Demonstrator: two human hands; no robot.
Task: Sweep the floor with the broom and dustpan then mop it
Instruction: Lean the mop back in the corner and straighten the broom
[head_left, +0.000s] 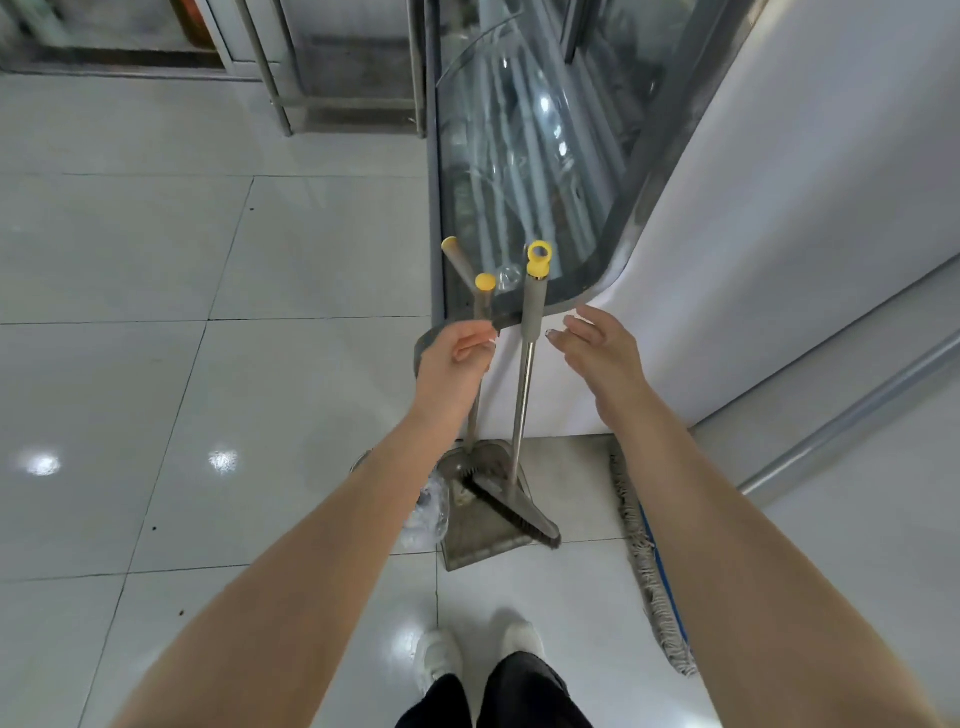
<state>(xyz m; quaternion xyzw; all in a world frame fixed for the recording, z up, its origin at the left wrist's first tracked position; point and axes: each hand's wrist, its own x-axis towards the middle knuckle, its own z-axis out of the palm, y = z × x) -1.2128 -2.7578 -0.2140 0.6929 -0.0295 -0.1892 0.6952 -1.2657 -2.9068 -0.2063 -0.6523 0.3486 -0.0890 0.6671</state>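
Broom (522, 395) stands nearly upright against the corner of the glass-fronted counter (727, 260), dark bristles down in the grey dustpan (483, 540) on the glossy tiled floor (156, 415). Its steel shaft, grey foam grip and yellow ring cap rise just left of the right hand (597, 353), the nearer one, fingers straight and apart. The left hand (452, 358) curls at the dustpan's handle; I cannot tell whether it grips.

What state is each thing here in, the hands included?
Dustpan: standing on the floor, handle upright.
Broom: upright, bristles resting in the dustpan.
Mop: head lying flat on the floor.
Left hand: grips the dustpan's handle.
Right hand: open beside the broom's handle, not touching it.
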